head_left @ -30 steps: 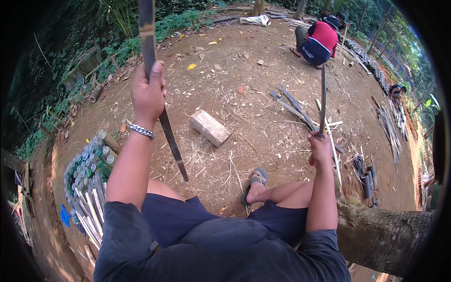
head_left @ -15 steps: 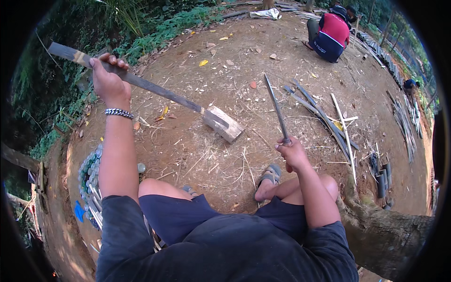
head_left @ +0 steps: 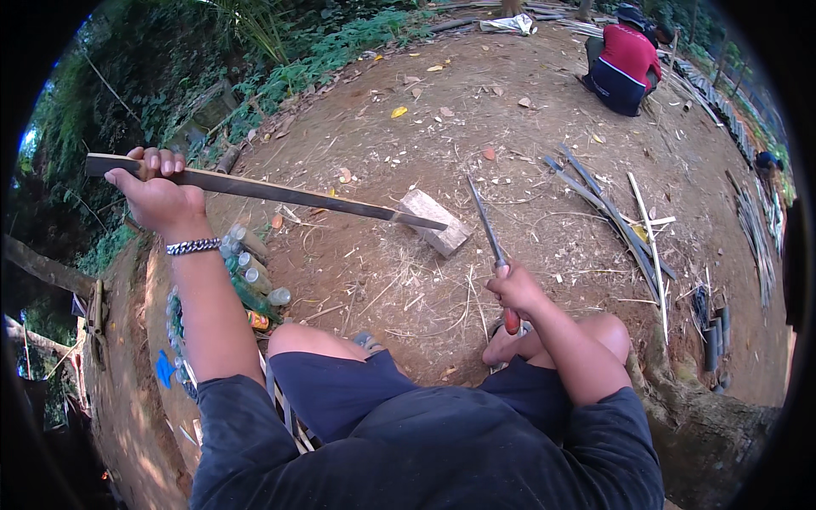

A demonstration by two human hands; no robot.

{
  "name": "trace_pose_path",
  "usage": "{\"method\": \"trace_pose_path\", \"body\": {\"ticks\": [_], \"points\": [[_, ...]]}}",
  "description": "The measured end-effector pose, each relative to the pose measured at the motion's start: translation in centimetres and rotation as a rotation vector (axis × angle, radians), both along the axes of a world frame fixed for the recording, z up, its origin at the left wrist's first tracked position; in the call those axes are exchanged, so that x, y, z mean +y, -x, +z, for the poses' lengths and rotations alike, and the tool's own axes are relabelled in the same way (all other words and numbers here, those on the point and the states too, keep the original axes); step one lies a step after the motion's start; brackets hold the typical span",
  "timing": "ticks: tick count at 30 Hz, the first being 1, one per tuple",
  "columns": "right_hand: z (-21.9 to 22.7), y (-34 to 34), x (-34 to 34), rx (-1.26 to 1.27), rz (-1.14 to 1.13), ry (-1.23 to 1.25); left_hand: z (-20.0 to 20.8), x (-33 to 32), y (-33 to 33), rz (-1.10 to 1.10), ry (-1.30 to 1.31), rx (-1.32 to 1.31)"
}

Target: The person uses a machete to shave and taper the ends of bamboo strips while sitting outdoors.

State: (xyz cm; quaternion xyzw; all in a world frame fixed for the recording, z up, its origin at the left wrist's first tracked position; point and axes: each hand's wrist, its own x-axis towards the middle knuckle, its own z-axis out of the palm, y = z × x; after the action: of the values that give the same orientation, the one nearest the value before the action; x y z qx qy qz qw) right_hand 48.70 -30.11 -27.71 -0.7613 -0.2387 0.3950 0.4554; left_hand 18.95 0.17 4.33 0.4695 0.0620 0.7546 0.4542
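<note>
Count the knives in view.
1: the knife in the right hand, blade pointing away from the body, right of the wood block in the picture. Others may be hidden, for instance in front of the crouching worker.

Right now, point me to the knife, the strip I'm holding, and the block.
Knife (head_left: 489,231): head view, on the blade.
Strip (head_left: 293,195): head view, midway along its dark side.
Block (head_left: 425,206): head view, on its pale upper face.
</note>
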Motion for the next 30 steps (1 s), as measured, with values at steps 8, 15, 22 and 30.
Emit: {"method": "trace_pose_path", "body": {"ticks": [8,15,22,30], "points": [[4.4,7.2,4.9,-0.274,0.175,-0.130,-1.3,-4.1,1.2,0.036,0.009,-0.065],[13.3,15.8,8.8,-0.292,0.415,-0.338,-2.1,-7.5,1.9,-0.103,-0.103,-0.011],[7.4,12.2,9.1,-0.329,0.335,-0.089,-2.5,-10.7,1.1,0.042,-0.078,-0.032],[10.1,14.4,8.3,-0.391,0.421,-0.169,-3.1,-11.9,1.3,0.058,-0.102,-0.050]]}}
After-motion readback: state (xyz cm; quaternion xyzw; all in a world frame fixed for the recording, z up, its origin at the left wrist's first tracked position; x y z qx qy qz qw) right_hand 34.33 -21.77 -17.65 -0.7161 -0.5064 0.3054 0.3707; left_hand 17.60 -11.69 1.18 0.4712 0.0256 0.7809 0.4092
